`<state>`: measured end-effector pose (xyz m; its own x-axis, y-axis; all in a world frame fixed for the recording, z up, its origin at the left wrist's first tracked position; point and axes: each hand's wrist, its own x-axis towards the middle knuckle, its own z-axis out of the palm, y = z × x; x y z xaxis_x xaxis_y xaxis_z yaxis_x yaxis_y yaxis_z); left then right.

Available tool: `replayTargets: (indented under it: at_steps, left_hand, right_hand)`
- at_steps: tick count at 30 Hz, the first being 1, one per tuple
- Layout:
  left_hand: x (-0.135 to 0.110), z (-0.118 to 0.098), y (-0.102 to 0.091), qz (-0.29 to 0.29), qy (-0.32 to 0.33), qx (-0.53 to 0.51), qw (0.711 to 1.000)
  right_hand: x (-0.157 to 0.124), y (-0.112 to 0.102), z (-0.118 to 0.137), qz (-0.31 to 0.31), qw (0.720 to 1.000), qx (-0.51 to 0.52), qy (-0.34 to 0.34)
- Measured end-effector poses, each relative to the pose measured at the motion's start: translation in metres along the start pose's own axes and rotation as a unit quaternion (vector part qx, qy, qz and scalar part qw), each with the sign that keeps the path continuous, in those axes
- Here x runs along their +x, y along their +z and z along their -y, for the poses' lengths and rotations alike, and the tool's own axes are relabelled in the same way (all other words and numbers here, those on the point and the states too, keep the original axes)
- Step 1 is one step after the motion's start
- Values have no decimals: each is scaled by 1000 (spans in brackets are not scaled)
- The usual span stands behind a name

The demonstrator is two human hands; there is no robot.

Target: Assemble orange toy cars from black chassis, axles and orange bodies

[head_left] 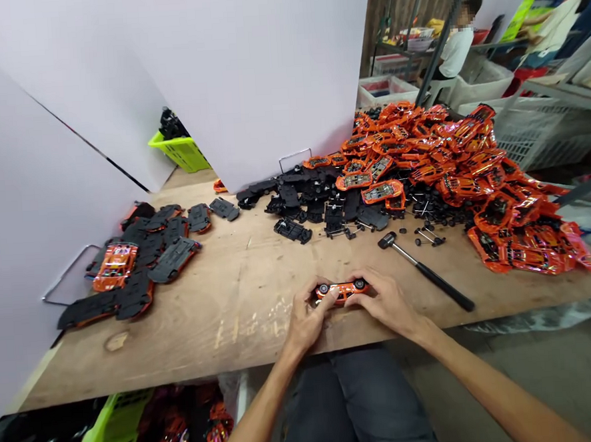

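Observation:
Between both hands, near the front edge of the wooden table (258, 263), lies an orange toy car (345, 296) turned on its side, two black wheels facing up. My left hand (306, 314) closes on its left end, thumb along the body. The right end is in the fingers of my right hand (385, 299). A hammer (423, 266) with a black handle rests to the right of my right hand. Beyond the hands lie black chassis plates (293, 230) and loose wheel axles (429, 236).
At right rises a big heap of orange car shells (431, 146). Several assembled cars (175, 258) lie at left, mostly upside down. White panels (266, 69) border the back. A green basket (112, 425) stands below the table. Two people (458, 48) sit in the background.

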<state>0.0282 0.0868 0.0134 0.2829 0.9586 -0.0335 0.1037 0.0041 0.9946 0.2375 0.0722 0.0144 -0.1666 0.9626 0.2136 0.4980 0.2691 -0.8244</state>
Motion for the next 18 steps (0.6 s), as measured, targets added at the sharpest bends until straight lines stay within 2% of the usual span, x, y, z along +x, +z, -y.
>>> replayTargets:
  at_steps: [4,7,10,12,14,16,18]
  left_hand:
    - [-2,2,8,-16,7,7,1000]
    - [-1,2,11,-29,73,27,997]
    - [0,2,5,4,123,44,991]
    - [1,-2,-5,38,108,54,992]
    - [2,-12,-15,70,109,106,986]
    - [2,-27,-20,110,151,221,957]
    - [1,-41,-16,142,207,360,898]
  right_hand:
    - [-7,12,-1,-55,996,38,54]
    - [-11,22,-2,-90,993,61,41]
    - [-13,26,-6,-66,993,85,52]
    - [-13,24,-8,-42,992,93,68]
    - [-13,18,-5,-34,993,89,72]
    - [-11,9,2,-24,994,86,61]
    - [-8,-1,15,-10,995,89,40]
